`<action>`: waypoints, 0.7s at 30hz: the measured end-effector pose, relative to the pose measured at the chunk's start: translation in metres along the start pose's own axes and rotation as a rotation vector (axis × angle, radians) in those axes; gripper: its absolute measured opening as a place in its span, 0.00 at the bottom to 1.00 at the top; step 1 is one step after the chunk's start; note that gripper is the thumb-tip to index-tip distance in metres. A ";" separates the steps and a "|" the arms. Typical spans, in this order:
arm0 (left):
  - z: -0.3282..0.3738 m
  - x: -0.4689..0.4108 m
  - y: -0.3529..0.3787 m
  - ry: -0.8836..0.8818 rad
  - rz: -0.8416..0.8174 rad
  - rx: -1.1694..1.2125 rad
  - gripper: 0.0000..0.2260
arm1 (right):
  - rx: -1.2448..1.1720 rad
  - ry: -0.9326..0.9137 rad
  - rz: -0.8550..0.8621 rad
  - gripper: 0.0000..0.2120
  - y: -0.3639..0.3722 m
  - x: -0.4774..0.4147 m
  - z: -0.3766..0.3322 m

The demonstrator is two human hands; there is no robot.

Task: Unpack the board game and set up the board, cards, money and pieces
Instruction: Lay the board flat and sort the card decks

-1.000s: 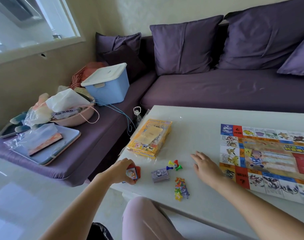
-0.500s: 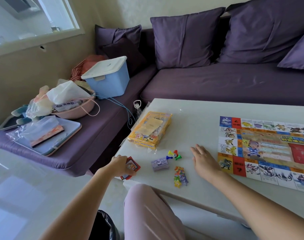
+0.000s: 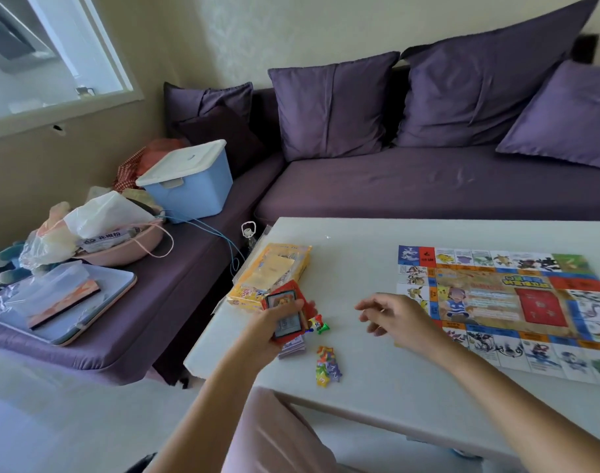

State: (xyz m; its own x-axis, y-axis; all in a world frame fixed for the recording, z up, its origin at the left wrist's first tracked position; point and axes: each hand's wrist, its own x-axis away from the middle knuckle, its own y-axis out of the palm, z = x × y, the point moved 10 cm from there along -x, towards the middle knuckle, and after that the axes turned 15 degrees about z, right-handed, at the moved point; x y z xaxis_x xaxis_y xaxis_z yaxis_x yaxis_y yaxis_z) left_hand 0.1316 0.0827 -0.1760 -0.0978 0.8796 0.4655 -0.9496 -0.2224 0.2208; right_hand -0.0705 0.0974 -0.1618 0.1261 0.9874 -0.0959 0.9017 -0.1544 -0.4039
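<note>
Sofa [image 3: 428, 186] is running behind the desk [image 3: 360, 254]; not part of the task.

Board [image 3: 496, 291] is lying unfolded and flat on the right half of the desk, with a red rectangle printed near its middle. Looks set up already.

Box [image 3: 274, 274], yellow, in clear wrap, is sitting at the desk's left edge, well apart from the board.

Left hand [image 3: 267, 332] is gripping the cards [image 3: 281, 297], its fingers [image 3: 291, 308] wrapping round the red-backed stack, which is being held above the desk just in front of the box. The stack's long axis is pointing roughly away from the person and tilting slightly.

Right hand [image 3: 401, 319] is hanging over bare desk between the cards and the board. Its fingers are curling loosely and grasping nothing.

Money [image 3: 293, 348], a small purple stack, is lying on the desk partly under the left hand. Pieces [image 3: 320, 325] are lying just right of it, and a strip of coloured tokens [image 3: 327, 368] is lying nearer the person.

Key relation: the board is lying to the right of the cards, beyond the right hand, so the right hand is the nearer one to it.

Judgement: the cards are going either across to the right hand or onto the board. A loose stack could fan out on the way. Money and pieces are not yet being placed.
</note>
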 end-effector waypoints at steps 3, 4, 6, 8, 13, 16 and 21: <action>-0.019 0.014 0.042 -0.058 -0.065 0.094 0.02 | -0.040 -0.016 0.027 0.08 -0.030 0.020 -0.010; -0.029 0.015 0.056 -0.084 -0.076 0.088 0.02 | -0.029 -0.021 0.047 0.08 -0.043 0.025 -0.009; -0.047 0.018 0.079 -0.138 -0.108 0.050 0.04 | 0.025 -0.049 0.081 0.09 -0.063 0.032 -0.005; -0.063 0.021 0.099 -0.172 -0.150 -0.005 0.10 | 0.068 -0.067 0.098 0.12 -0.078 0.037 0.003; -0.095 0.031 0.143 -0.204 -0.161 -0.148 0.03 | 0.341 -0.195 -0.039 0.42 -0.083 0.055 0.013; -0.116 0.036 0.163 -0.172 -0.185 -0.283 0.04 | 0.490 -0.237 -0.113 0.53 -0.079 0.061 0.024; -0.144 0.050 0.193 -0.119 -0.291 -0.445 0.06 | 0.518 -0.197 -0.110 0.53 -0.092 0.065 0.045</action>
State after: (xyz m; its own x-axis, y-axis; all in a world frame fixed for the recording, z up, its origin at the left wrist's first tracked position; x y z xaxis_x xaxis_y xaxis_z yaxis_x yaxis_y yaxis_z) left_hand -0.0998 0.1443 -0.2333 0.1982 0.8190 0.5385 -0.9693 0.2455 -0.0167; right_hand -0.1638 0.1742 -0.1714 -0.0817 0.9810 -0.1757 0.5785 -0.0969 -0.8099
